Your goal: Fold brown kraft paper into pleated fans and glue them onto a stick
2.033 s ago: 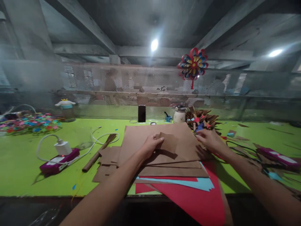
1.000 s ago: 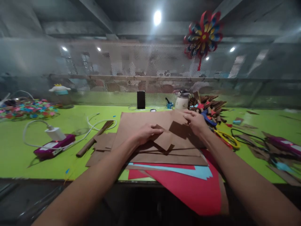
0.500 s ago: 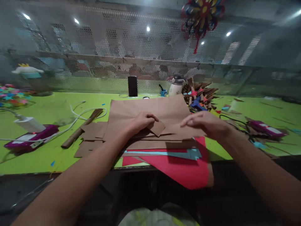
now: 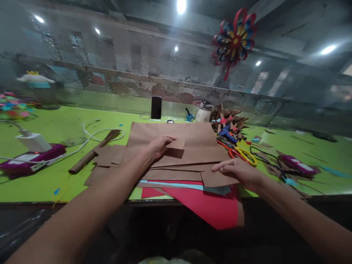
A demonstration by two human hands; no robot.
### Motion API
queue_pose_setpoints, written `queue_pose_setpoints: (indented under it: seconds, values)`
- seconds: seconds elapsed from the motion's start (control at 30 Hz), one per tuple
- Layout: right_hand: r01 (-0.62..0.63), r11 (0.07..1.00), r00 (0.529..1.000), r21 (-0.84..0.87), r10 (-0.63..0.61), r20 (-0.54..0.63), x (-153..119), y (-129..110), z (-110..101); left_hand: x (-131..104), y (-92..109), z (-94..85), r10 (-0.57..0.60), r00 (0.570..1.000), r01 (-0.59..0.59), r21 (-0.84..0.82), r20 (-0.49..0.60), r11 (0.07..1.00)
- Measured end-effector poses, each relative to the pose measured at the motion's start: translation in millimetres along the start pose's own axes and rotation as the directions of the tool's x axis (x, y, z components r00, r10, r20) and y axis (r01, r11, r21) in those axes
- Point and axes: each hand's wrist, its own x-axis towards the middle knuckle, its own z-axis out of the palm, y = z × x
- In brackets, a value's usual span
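My left hand (image 4: 159,146) pinches a small piece of brown paper (image 4: 176,143), raised a little over a large brown paper sheet (image 4: 189,136) and casting a shadow on it. My right hand (image 4: 239,171) is closed on another piece of brown paper (image 4: 218,179), its fingers lying on top and the thumb hidden. That piece hangs over the front right of the stack. Below the brown sheets stick out light blue paper (image 4: 176,184) and red paper (image 4: 209,205), the red one drooping past the table edge.
Brown paper pieces (image 4: 110,156) and a rolled brown paper tube (image 4: 90,156) lie left. Scissors (image 4: 243,154), a blue tool (image 4: 227,134) and a heap of brown rolls (image 4: 236,119) are on the right. Purple power strips (image 4: 33,163) flank both sides. A phone (image 4: 156,107) stands behind.
My hands have moved apart. The right hand has come down toward the front with a brown paper piece; the left has lifted its small piece slightly. The camera view has tilted.
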Motion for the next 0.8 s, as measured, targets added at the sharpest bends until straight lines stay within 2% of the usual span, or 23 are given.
queue_pose_setpoints:
  seconds: [0.17, 0.33, 0.4, 0.47, 0.53, 0.6, 0.67, 0.73, 0.8]
  values:
    - [-0.020, 1.000, 0.992, -0.018, 0.017, -0.125, -14, 10, 6, -2, 2, 2.9, 0.003, 1.000, -0.003, 0.016, 0.013, 1.000]
    - [0.027, 1.000, 0.973, -0.008, -0.028, -0.230, -10, 16, 19, -3, 3, 2.1, 0.020, 1.000, -0.021, 0.022, 0.015, 1.000]
    - [0.041, 0.994, 0.959, -0.101, -0.068, -0.274, -10, 21, 21, -2, 2, 0.9, 0.027, 0.999, -0.028, 0.024, 0.032, 0.999]
    - [0.079, 0.965, 0.938, -0.252, -0.158, -0.308, -13, 26, 20, -1, 1, 0.6, 0.030, 0.999, -0.031, 0.025, 0.042, 0.999]
    - [0.143, 0.893, 0.904, -0.426, -0.293, -0.311, -17, 30, 20, -2, 1, 1.2, 0.027, 0.999, -0.029, 0.028, 0.040, 0.999]
    - [0.182, 0.827, 0.869, -0.533, -0.389, -0.306, -20, 30, 21, -3, 2, 2.2, 0.025, 0.999, -0.027, 0.038, 0.035, 0.999]
    - [0.159, 0.855, 0.883, -0.494, -0.347, -0.316, -19, 28, 23, -3, 2, 2.8, 0.023, 0.999, -0.024, 0.047, 0.034, 0.999]
    - [0.096, 0.932, 0.928, -0.349, -0.211, -0.308, -15, 25, 24, -3, 2, 2.8, 0.019, 0.999, -0.020, 0.047, 0.035, 0.999]
    - [0.053, 0.972, 0.948, -0.229, -0.122, -0.295, -10, 20, 22, -3, 2, 2.6, 0.017, 0.999, -0.018, 0.045, 0.038, 0.999]
